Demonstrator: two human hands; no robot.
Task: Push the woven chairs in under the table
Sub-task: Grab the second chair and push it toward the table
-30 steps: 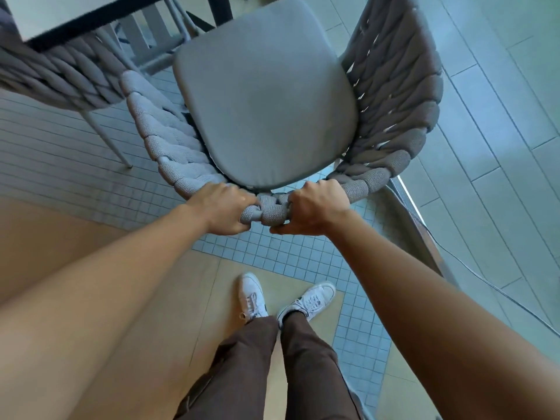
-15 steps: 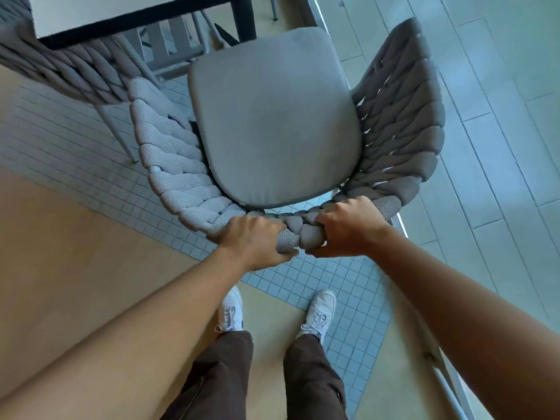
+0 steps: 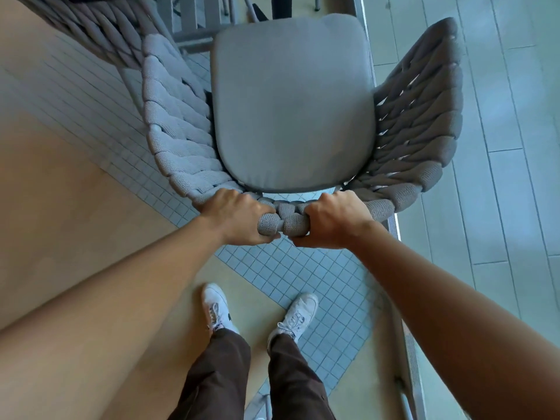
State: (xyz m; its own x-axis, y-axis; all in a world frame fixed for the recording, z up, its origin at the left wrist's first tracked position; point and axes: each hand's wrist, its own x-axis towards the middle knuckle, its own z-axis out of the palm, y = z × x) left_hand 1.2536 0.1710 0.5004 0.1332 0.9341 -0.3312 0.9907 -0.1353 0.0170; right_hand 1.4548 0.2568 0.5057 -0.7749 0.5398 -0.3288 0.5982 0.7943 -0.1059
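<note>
A grey woven chair [image 3: 178,137] with a smooth grey seat cushion [image 3: 291,101] stands in front of me, its back toward me. My left hand [image 3: 239,218] and my right hand [image 3: 335,221] both grip the top of the woven backrest, a short gap apart. A dark table leg [image 3: 280,6] shows just beyond the cushion's far edge. The tabletop is out of view. A second woven chair [image 3: 100,28] sits at the upper left, beside the first.
A metal floor track [image 3: 403,298] runs along the right, dividing the small-tile floor from grey plank flooring. My feet in white shoes [image 3: 216,309] stand on the tan floor behind the chair. Slatted grey furniture [image 3: 194,22] lies under the table.
The chair has moved forward and to the right, with both hands still gripping its backrest. The tabletop has slid out of the top of view. My feet have stepped forward.
</note>
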